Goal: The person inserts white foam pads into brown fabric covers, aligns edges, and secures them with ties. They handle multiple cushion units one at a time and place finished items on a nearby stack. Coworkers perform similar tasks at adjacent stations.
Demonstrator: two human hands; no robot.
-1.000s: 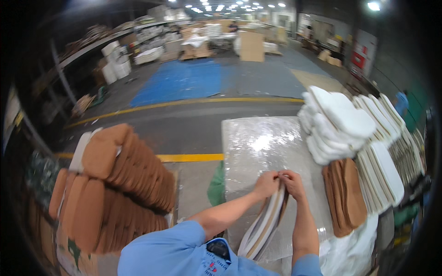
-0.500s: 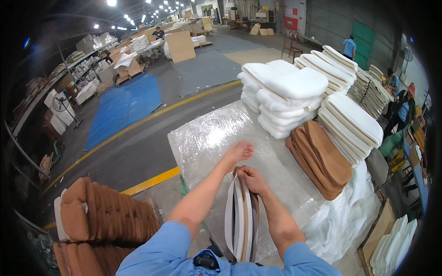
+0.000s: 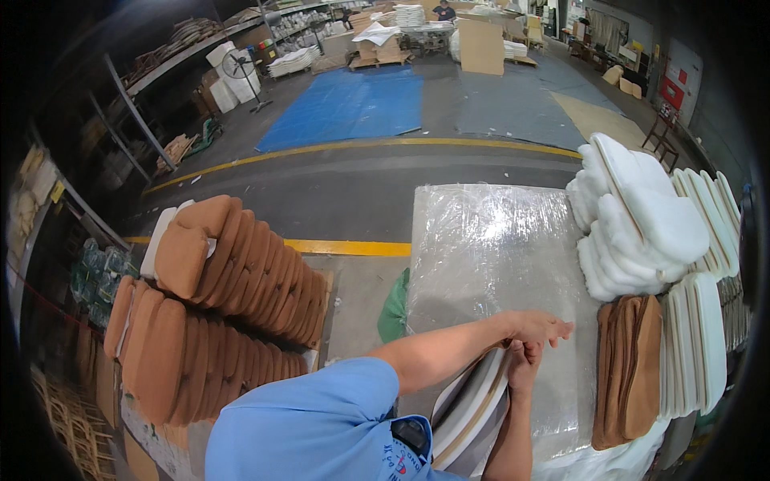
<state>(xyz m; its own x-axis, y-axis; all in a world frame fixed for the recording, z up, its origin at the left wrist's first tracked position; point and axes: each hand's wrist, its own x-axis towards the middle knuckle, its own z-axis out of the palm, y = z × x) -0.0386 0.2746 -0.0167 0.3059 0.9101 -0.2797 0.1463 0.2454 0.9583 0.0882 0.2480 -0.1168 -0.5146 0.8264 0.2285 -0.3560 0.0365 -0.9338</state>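
Note:
A white padded seat panel with a tan edge (image 3: 472, 401) stands on its edge against the front of a table wrapped in clear plastic film (image 3: 497, 240). My right hand (image 3: 521, 365) grips the panel's upper right edge from below. My left hand (image 3: 539, 326) lies just above it with the fingers stretched out flat toward the right, over the film, holding nothing. My left forearm crosses over the top of the panel.
White foam cushions (image 3: 634, 216) are piled at the table's right. Brown covers (image 3: 634, 369) and white boards (image 3: 698, 337) lie beside them. Brown upholstered seat pads (image 3: 233, 272) are stacked on a pallet at left. A yellow floor line (image 3: 353, 247) and blue tarp (image 3: 353, 104) lie beyond.
Both hands pinched the panel's top edge before. Now my left hand has let go and stretched out flat to the right. The view has swung toward the left.

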